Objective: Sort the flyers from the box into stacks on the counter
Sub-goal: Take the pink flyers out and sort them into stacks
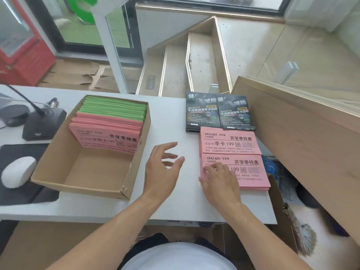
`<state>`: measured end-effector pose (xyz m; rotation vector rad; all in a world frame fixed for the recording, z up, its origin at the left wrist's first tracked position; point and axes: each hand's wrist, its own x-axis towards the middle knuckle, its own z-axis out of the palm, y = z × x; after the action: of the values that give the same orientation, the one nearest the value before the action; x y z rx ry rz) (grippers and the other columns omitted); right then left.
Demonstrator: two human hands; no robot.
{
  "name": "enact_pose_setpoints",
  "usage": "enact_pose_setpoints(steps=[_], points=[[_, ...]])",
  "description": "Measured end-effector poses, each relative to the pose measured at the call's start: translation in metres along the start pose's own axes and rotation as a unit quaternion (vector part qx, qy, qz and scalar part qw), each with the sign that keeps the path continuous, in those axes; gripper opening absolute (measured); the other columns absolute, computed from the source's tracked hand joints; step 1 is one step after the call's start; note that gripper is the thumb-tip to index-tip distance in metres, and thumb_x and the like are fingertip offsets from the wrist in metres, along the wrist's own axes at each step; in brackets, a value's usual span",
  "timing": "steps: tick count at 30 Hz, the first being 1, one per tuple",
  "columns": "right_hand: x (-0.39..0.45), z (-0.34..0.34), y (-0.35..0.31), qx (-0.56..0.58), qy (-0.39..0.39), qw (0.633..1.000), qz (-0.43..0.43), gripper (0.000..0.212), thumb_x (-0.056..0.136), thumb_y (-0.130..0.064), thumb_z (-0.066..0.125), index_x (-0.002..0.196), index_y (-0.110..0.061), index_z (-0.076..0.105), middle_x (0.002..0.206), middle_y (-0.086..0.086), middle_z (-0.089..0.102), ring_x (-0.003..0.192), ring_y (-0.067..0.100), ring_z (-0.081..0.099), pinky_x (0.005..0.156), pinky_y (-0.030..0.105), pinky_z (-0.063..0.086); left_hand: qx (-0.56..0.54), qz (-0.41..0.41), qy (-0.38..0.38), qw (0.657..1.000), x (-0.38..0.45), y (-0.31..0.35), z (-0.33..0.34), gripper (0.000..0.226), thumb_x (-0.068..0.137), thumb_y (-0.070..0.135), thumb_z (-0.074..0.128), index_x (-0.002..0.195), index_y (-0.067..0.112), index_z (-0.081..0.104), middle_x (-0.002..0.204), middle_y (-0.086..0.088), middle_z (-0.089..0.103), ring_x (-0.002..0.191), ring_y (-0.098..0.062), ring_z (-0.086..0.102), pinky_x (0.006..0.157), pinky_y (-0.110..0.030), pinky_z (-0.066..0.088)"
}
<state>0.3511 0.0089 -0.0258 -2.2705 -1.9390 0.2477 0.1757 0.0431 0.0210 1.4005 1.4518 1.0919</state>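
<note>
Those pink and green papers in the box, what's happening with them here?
A person is sorting flyers out of the cardboard box onto the white counter. Pink flyers and green flyers stand in the box. On the counter lie two black stacks and two pink stacks. The right hand rests on the nearer pink stack; the left hand hovers open, holding nothing.

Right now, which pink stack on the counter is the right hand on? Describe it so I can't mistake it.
Start at the cardboard box on the white counter, then look right past the open left hand. Two pink stacks lie below the black flyers; it is the nearer pink stack, the one the right hand rests on.
</note>
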Motion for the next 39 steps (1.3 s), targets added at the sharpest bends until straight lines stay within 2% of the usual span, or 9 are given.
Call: enact_pose_setpoints(steps=[5, 9, 13, 19, 22, 27, 31, 35, 39], points=[[0.024, -0.017, -0.055, 0.081, 0.052, 0.994, -0.05, 0.026, 0.093, -0.036, 0.068, 0.117, -0.027, 0.07, 0.117, -0.005, 0.064, 0.11, 0.021, 0.057, 0.097, 0.039, 0.041, 0.001, 0.062, 0.082, 0.995, 0.015, 0.004, -0.067, 0.025, 0.088, 0.006, 0.075, 0.104, 0.025, 0.071, 0.108, 0.009, 0.067, 0.091, -0.006, 0.067, 0.076, -0.011, 0.048], [0.045, -0.02, -0.118, 0.155, 0.066, 0.978, -0.125, 0.026, 0.094, -0.03, 0.068, 0.119, -0.025, 0.071, 0.116, -0.006, 0.066, 0.11, 0.02, 0.055, 0.097, 0.038, 0.044, 0.07, 0.028, 0.119, 0.99, 0.039, -0.018, -0.13, 0.026, 0.09, 0.014, 0.074, 0.108, 0.032, 0.067, 0.11, 0.013, 0.064, 0.098, -0.001, 0.061, 0.086, -0.009, 0.044], [0.065, -0.018, -0.172, 0.121, 0.059, 0.974, -0.183, 0.032, 0.095, -0.031, 0.065, 0.125, -0.025, 0.068, 0.119, -0.005, 0.067, 0.112, 0.021, 0.054, 0.098, 0.038, 0.043, 0.207, 0.01, 0.081, 0.975, 0.068, -0.049, -0.189, 0.041, 0.091, 0.021, 0.074, 0.129, 0.03, 0.063, 0.131, 0.013, 0.056, 0.122, -0.004, 0.052, 0.11, -0.025, 0.037], [0.089, -0.009, -0.221, -0.002, 0.005, 0.981, -0.192, 0.048, 0.096, -0.034, 0.057, 0.143, -0.026, 0.051, 0.137, -0.005, 0.057, 0.126, 0.022, 0.045, 0.106, 0.036, 0.032, 0.379, 0.07, -0.036, 0.922, 0.106, -0.076, -0.23, 0.075, 0.091, 0.032, 0.073, 0.156, 0.028, 0.035, 0.162, 0.008, 0.032, 0.151, -0.015, 0.023, 0.125, -0.035, 0.017], [0.092, -0.004, -0.229, -0.03, 0.006, 0.985, -0.171, 0.047, 0.096, -0.036, 0.055, 0.142, -0.027, 0.051, 0.136, -0.007, 0.056, 0.128, 0.019, 0.045, 0.106, 0.036, 0.03, 0.366, 0.074, -0.06, 0.926, 0.119, -0.084, -0.233, 0.072, 0.091, 0.034, 0.072, 0.155, 0.029, 0.038, 0.161, 0.01, 0.033, 0.15, -0.011, 0.019, 0.125, -0.039, 0.021], [0.087, 0.0, -0.235, -0.041, 0.025, 0.988, -0.145, 0.038, 0.094, -0.031, 0.055, 0.132, -0.027, 0.06, 0.131, -0.007, 0.061, 0.122, 0.019, 0.051, 0.105, 0.036, 0.03, 0.331, 0.088, -0.029, 0.939, 0.126, -0.093, -0.23, 0.056, 0.088, 0.022, 0.075, 0.141, 0.024, 0.055, 0.153, 0.008, 0.042, 0.146, -0.012, 0.026, 0.121, -0.037, 0.027], [0.084, 0.006, -0.238, -0.037, 0.05, 0.989, -0.135, 0.029, 0.088, -0.021, 0.06, 0.115, -0.028, 0.069, 0.119, -0.007, 0.068, 0.112, 0.022, 0.06, 0.101, 0.039, 0.034, 0.338, 0.104, -0.02, 0.935, 0.125, -0.096, -0.229, 0.046, 0.085, 0.01, 0.076, 0.128, 0.019, 0.061, 0.151, 0.005, 0.045, 0.144, -0.015, 0.031, 0.114, -0.038, 0.037], [0.081, 0.011, -0.24, -0.056, 0.099, 0.985, -0.133, 0.025, 0.079, -0.014, 0.074, 0.098, -0.03, 0.075, 0.103, -0.006, 0.07, 0.098, 0.022, 0.063, 0.091, 0.039, 0.041, 0.325, 0.101, 0.0, 0.94, 0.125, -0.094, -0.225, 0.033, 0.085, 0.003, 0.073, 0.114, 0.016, 0.064, 0.147, 0.001, 0.049, 0.141, -0.018, 0.037, 0.114, -0.035, 0.037], [0.08, 0.013, -0.241, -0.068, 0.114, 0.982, -0.131, 0.029, 0.078, -0.007, 0.073, 0.094, -0.032, 0.074, 0.089, -0.01, 0.07, 0.083, 0.018, 0.065, 0.083, 0.035, 0.041, 0.323, 0.105, 0.002, 0.941, 0.125, -0.094, -0.225, 0.032, 0.084, 0.004, 0.074, 0.113, 0.015, 0.064, 0.143, 0.0, 0.052, 0.138, -0.02, 0.041, 0.112, -0.037, 0.04]])
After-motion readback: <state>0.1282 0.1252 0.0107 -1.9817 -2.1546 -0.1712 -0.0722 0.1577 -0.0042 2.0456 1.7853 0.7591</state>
